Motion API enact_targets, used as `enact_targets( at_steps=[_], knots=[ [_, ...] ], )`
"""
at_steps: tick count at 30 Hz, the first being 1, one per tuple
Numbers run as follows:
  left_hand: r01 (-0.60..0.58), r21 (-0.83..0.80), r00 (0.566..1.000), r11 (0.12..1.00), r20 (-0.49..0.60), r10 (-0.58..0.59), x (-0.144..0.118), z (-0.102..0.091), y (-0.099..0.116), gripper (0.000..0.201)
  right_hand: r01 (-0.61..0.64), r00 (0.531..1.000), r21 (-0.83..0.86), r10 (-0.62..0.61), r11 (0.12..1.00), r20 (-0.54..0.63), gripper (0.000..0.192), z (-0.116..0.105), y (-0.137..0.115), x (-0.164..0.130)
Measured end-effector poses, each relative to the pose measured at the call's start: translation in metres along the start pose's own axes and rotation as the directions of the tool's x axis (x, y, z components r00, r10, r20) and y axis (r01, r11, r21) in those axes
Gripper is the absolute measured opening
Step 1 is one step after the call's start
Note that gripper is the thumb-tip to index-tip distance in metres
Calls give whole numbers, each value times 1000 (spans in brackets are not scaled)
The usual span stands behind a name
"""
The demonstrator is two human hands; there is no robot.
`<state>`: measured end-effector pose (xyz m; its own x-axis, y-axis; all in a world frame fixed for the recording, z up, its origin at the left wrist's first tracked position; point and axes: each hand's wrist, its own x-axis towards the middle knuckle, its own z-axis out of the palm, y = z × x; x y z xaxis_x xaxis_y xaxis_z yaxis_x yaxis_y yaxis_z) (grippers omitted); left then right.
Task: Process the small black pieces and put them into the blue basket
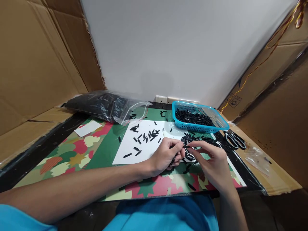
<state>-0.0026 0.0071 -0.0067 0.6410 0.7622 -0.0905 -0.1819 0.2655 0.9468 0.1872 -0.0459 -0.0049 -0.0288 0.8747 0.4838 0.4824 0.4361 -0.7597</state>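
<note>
Black piece (186, 147) spans the hands, nearer the body than the basket (201, 129), its long axis running left to right: the right hand (213, 157) pinches its right end, grip nearly closed; the left hand (166, 152), curled tight, clasps the other.

Uniform black strips (136, 149), plain white sheet (123, 148), bright blue basket (199, 129), green mat (103, 150) with leaf-like patterning in pinkish red, cream and orange, brown cardboard (31, 48), pale grey wall (144, 48), yellow and reddish-brown cord (299, 21), blue clothing (166, 215)
</note>
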Motion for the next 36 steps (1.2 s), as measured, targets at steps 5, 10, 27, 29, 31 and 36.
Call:
enact_targets(
  at_steps=[5,10,27,29,31,36],
  knots=[
    [6,-23,1000,1000,-7,-6,0,0,0,54,29,1000,-37,-29,999,4,9,-2,-2,-1],
    [8,-26,1000,1000,-10,-8,0,0,2,48,38,999,-58,-38,998,6,9,-1,-1,0],
    [-5,-55,1000,998,-1,5,1,1,3,44,43,999,-71,-42,997,12,9,-1,0,1],
    [-5,-56,1000,998,-3,5,1,1,3,44,41,999,-75,-41,996,13,10,-2,-1,1],
    [-4,-52,1000,999,-11,3,1,2,4,44,43,999,-80,-42,996,15,10,-2,-2,1],
    [-8,-52,1000,999,-8,8,0,2,5,47,50,999,-81,-48,995,23,10,-3,-5,0]
  ],
)
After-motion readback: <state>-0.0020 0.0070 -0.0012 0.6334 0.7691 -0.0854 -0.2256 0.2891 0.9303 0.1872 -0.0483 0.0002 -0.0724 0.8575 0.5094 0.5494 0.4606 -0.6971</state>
